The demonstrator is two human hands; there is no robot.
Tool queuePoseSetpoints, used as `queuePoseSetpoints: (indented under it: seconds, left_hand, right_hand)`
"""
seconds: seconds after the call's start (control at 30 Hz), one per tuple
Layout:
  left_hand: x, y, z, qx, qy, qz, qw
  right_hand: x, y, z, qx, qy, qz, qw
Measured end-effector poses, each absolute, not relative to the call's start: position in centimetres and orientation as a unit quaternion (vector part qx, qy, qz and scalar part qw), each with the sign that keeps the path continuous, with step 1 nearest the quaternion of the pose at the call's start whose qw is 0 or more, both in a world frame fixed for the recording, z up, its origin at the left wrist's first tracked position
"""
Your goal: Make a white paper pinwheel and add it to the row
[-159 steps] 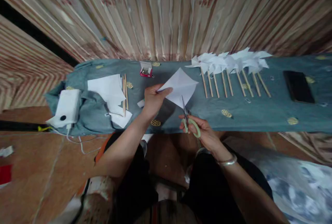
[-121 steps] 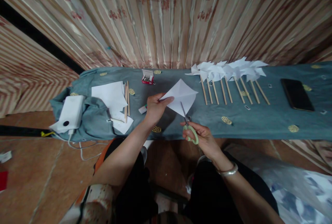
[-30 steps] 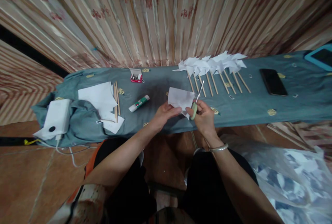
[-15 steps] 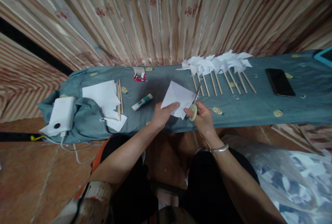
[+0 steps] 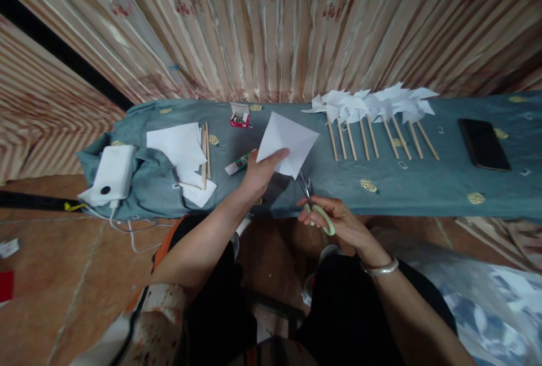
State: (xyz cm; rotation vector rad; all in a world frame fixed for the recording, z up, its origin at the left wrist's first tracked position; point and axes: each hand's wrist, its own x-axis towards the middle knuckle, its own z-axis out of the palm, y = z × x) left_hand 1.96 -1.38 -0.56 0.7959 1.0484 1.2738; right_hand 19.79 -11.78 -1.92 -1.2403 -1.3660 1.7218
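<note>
Pinched in my left hand (image 5: pixel 265 171) is a square white sheet of paper (image 5: pixel 290 137), held above the cloth-covered table with one corner pointing away from me. My right hand (image 5: pixel 334 216) grips a pair of scissors (image 5: pixel 319 216) with pale green handles. Their metal blades point up and away, with the tips at the sheet's near corner; whether they touch or cut it I cannot tell. Partly behind my left hand lies a glue stick (image 5: pixel 237 164). A small open red box (image 5: pixel 240 117) of metal pins or tacks stands beyond it.
Several white paper pinwheels (image 5: pixel 368 107) on wooden sticks lie in a row at the back right. A dark phone (image 5: pixel 484 144) is farther right. Leftward are paper sheets (image 5: pixel 175 143), loose sticks (image 5: pixel 205 154) and a white corded device (image 5: pixel 114 174). A plastic bag (image 5: pixel 486 309) sits on the floor.
The scissors in my right hand have swung from the sheet's right side down to its near corner. My left hand has turned and lifted the sheet slightly. The view has shifted a little.
</note>
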Motion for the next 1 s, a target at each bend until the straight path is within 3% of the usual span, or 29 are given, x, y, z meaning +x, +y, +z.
queuePoseSetpoints:
  seconds: [1.0]
  left_hand:
    - [3.1, -2.0, -1.4, 0.349, 0.443, 0.54, 0.624]
  right_hand:
    - [18.9, -11.4, -1.7, -0.47, -0.457, 0.674, 0.341]
